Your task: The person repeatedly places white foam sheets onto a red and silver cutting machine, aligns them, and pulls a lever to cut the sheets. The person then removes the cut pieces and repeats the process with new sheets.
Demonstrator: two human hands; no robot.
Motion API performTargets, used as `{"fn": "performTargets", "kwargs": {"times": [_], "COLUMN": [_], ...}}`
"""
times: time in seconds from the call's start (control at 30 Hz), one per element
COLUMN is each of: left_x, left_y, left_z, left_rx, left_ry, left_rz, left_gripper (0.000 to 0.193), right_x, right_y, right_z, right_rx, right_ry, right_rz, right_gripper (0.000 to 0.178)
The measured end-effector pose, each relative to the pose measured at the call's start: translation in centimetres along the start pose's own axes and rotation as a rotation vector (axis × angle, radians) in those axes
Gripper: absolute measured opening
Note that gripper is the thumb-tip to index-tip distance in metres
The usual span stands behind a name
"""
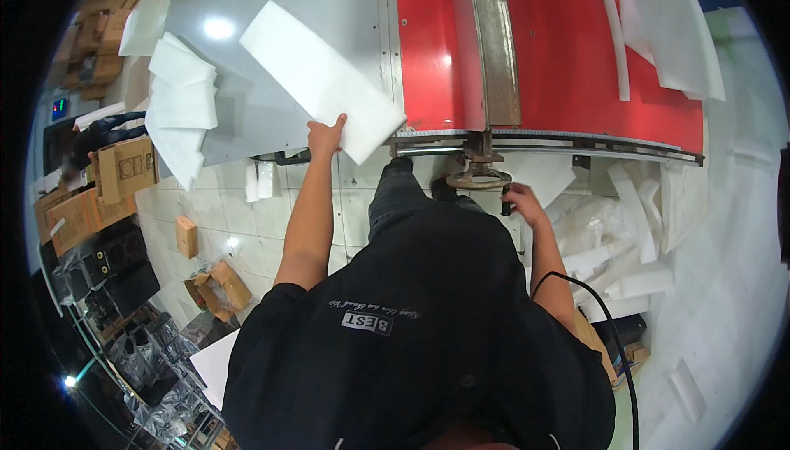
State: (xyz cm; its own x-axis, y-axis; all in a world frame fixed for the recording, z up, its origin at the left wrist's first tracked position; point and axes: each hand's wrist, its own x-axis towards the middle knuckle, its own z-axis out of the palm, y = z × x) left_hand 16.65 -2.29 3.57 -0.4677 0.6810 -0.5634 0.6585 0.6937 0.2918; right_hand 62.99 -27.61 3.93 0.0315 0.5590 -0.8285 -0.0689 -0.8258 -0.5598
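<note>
A long white foam strip [313,71] lies slantwise over the grey table panel [247,6], its near end reaching past the front edge. My left hand [327,136] grips this strip by its left edge near that end, thumb on top. To the right, a round metal handwheel [479,178] sits under the front of the machine, below an upright metal beam [499,55]. My right hand [524,205] is closed on the wheel's black handle [506,201]. A measuring scale [444,132] runs along the front edge, close to the strip's near corner.
The red table panel [568,55] spreads to the right of the beam, with white foam sheets [671,30] on it. Several foam pieces [179,96] overlap at the left. Foam offcuts [609,257] pile up at lower right. Cardboard boxes [127,169] stand at far left; a black cable [613,327] hangs beside my right arm.
</note>
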Motion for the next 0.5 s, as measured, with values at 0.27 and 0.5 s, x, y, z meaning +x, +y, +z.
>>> {"fn": "performTargets", "kwargs": {"times": [0.27, 0.5], "left_x": [-0.7, 0.1], "left_y": [0.6, 0.3], "left_z": [-0.2, 0.0], "left_rx": [-0.031, 0.014], "left_ry": [-0.011, 0.025], "left_rz": [-0.010, 0.001], "left_gripper": [0.095, 0.091], "right_x": [7.8, 18.8], "right_y": [-9.6, -24.8], "right_z": [0.1, 3.2], "right_rx": [0.577, 0.500], "right_ry": [0.615, 0.699], "right_rz": [-0.588, -0.481], "right_gripper": [0.040, 0.066]}}
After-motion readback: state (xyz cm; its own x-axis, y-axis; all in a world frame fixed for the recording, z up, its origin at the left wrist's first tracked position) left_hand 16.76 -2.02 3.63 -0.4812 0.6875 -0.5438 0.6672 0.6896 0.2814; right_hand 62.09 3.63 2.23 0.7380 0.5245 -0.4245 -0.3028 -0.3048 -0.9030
